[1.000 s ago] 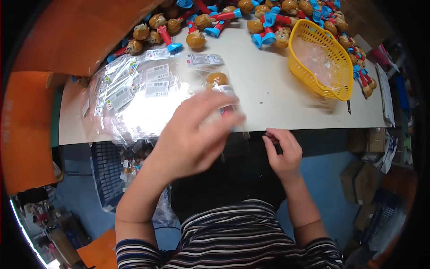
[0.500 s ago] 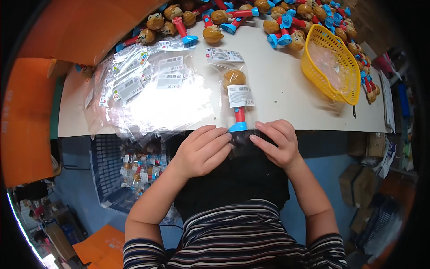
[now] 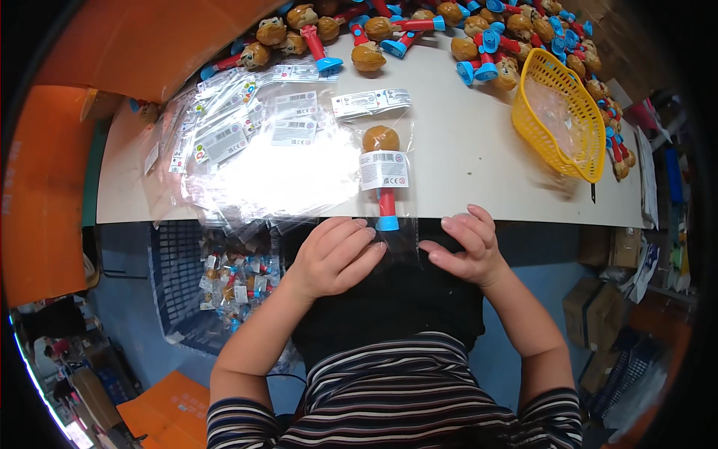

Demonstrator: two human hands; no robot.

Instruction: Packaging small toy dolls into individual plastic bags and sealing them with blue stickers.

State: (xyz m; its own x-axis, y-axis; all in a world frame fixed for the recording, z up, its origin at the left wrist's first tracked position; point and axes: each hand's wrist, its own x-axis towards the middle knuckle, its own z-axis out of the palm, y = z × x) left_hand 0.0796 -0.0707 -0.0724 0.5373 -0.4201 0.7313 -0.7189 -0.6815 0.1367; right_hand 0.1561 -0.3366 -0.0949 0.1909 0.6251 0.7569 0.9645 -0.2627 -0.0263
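Note:
A clear plastic bag (image 3: 402,206) lies over the table's near edge, its lower end hanging past it. Inside is a toy figure dispenser with a brown-haired head (image 3: 381,138), red stem (image 3: 387,200) and blue foot (image 3: 387,223); a white printed label (image 3: 384,170) covers its middle. My left hand (image 3: 334,254) pinches the bag's lower left edge beside the foot. At the bag's lower right edge, my right hand (image 3: 470,245) has thumb and fingers apart, a fingertip close to the film. Whether that fingertip touches the film I cannot tell.
Flat clear bags (image 3: 254,150) with printed headers are heaped on the left, glaring with light. Loose dispensers (image 3: 368,56) spread along the far side. A yellow basket (image 3: 523,112) stands at right. Below the table's left side, a blue crate (image 3: 176,284) holds bagged dispensers (image 3: 239,288).
The bag has turned straighter, and its dispenser has shifted slightly left and toward me. My right hand has opened its fingers and drawn slightly back from the foot.

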